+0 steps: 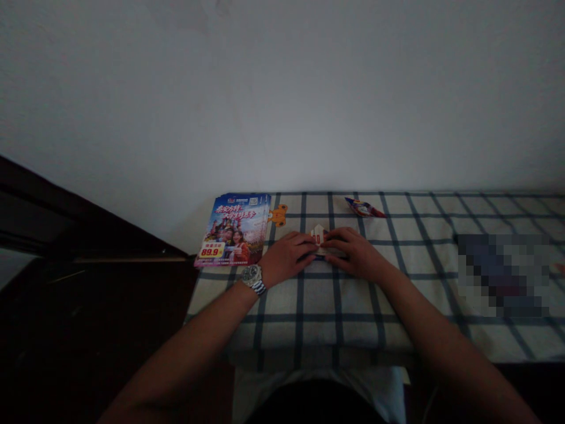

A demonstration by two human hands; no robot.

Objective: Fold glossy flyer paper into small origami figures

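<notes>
Checked cloth (pixel 318 303), folded paper (pixel 318 234) between left grip (pixel 288 256), right grip (pixel 354 253)

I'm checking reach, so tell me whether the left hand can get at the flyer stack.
Probably yes: the left hand is beside the flyer stack, nothing visibly between, though its fingers touch folded paper.

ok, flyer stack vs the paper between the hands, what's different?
Shape: the stack is flat, rectangular sheets; the paper is folded, with a pointed top.
Size: the stack looks far bigger; the paper is small, though fingers hide part of it.
Look: the stack shows a full colour picture; the paper's visible face is mostly pale with red print.

Shared: both are printed and lie on the checked cloth.
</notes>
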